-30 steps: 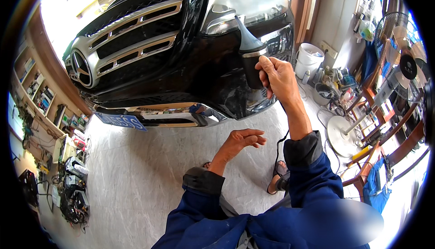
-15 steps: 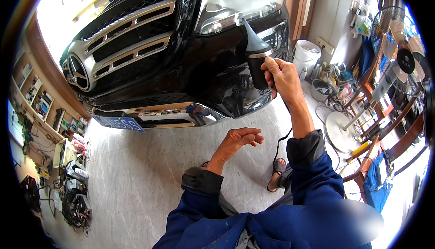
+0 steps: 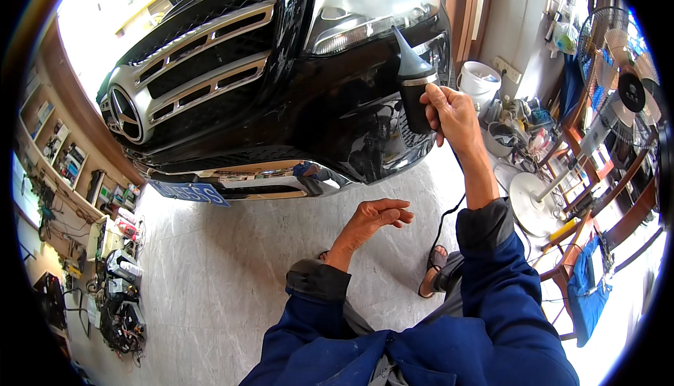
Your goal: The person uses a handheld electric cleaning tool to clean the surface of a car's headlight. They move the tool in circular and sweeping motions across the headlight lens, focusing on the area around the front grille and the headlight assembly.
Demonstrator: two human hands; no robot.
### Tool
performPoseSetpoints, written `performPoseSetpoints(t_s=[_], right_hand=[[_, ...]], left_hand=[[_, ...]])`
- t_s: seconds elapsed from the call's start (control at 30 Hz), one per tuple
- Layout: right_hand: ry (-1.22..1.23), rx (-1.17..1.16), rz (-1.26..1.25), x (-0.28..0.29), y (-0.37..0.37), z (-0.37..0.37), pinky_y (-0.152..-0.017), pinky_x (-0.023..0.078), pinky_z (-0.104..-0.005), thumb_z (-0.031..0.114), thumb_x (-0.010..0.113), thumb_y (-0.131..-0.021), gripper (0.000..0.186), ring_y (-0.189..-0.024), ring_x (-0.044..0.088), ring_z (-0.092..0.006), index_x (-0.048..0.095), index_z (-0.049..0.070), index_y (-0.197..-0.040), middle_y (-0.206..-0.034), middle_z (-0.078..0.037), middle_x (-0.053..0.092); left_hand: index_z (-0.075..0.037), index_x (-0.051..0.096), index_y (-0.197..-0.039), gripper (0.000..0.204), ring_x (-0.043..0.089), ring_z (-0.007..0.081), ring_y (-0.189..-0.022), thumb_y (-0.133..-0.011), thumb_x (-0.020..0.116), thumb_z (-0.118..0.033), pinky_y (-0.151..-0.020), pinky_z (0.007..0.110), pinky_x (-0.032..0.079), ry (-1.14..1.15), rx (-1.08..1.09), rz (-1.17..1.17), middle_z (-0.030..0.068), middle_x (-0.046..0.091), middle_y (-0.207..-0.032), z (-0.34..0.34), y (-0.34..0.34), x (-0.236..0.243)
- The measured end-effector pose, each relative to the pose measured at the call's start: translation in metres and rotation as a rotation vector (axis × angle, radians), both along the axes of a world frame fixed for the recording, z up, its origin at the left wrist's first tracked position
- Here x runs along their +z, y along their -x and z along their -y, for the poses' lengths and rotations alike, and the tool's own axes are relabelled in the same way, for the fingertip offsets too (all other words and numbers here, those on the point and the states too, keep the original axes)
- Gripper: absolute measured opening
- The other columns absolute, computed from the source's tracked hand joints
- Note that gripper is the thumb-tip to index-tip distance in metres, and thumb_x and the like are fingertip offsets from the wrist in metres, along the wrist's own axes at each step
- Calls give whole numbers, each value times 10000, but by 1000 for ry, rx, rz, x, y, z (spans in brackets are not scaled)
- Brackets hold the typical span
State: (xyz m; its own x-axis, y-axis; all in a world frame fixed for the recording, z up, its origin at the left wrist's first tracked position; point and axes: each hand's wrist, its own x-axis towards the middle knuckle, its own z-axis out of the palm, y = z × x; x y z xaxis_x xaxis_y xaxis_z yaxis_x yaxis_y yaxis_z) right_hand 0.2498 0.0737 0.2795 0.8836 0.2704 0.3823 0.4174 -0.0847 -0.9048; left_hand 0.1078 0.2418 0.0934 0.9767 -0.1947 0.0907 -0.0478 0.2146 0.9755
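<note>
My right hand (image 3: 453,112) grips a black corded tool with a cone-shaped nozzle (image 3: 414,84), held upright against the corner of a black car's front bumper (image 3: 337,133), just below the headlight (image 3: 372,24). A black cord (image 3: 444,217) hangs from it toward the floor. My left hand (image 3: 375,216) hovers lower, fingers loosely apart and holding nothing, a short way out from the bumper's lower chrome trim (image 3: 281,175). Both sleeves are dark blue.
The car's grille (image 3: 189,63) and blue plate (image 3: 189,191) face left. A white bucket (image 3: 479,81), a standing fan (image 3: 621,84), wooden chairs and clutter stand at the right. Tools and shelves line the left wall (image 3: 84,224). The floor is pale marble tile (image 3: 210,281).
My right hand has lifted the tool slightly higher along the bumper corner toward the headlight. My left hand has stayed almost where it was.
</note>
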Motion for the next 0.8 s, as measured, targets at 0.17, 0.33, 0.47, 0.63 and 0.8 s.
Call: performPoseSetpoints(t_s=[0.17, 0.33, 0.47, 0.63, 0.8], right_hand=[[10, 43, 9, 6, 7, -8, -356, 428, -228, 357, 599, -1070, 433, -539, 536, -71, 712, -40, -939, -667, -11, 594], [17, 82, 4, 12, 12, -21, -362, 435, -236, 348, 599, -1067, 424, -548, 535, -70, 708, -43, -943, -670, -8, 595], [20, 117, 14, 17, 16, -31, -361, 435, -236, 356, 599, -1066, 427, -546, 536, -69, 703, -36, -935, -668, -6, 595], [36, 138, 34, 24, 20, -38, -359, 437, -237, 360, 597, -1066, 427, -544, 541, -68, 699, -31, -926, -667, -7, 596], [48, 149, 51, 30, 25, -43, -361, 447, -242, 357, 596, -1066, 425, -545, 549, -70, 698, -30, -922, -668, -9, 599]], left_hand=[[-63, 746, -1243, 362, 761, 238, -1030, -970, 735, -302, -890, 354, 609, 7, -4, 11, 143, 783, -1104, 1, -1, -1], [-59, 741, -1249, 378, 760, 237, -1031, -964, 744, -306, -889, 354, 608, 9, 1, 10, 145, 782, -1104, 1, -2, -1], [-55, 736, -1256, 393, 758, 237, -1036, -961, 748, -315, -893, 354, 605, 14, 2, 1, 144, 781, -1107, -1, -1, -1], [-48, 732, -1260, 408, 756, 235, -1040, -959, 751, -322, -899, 350, 601, 21, -1, -4, 145, 780, -1111, -2, 0, 0], [-28, 727, -1262, 425, 764, 251, -1019, -972, 734, -338, -904, 368, 608, 7, 6, 9, 154, 782, -1091, -1, -1, 0]])
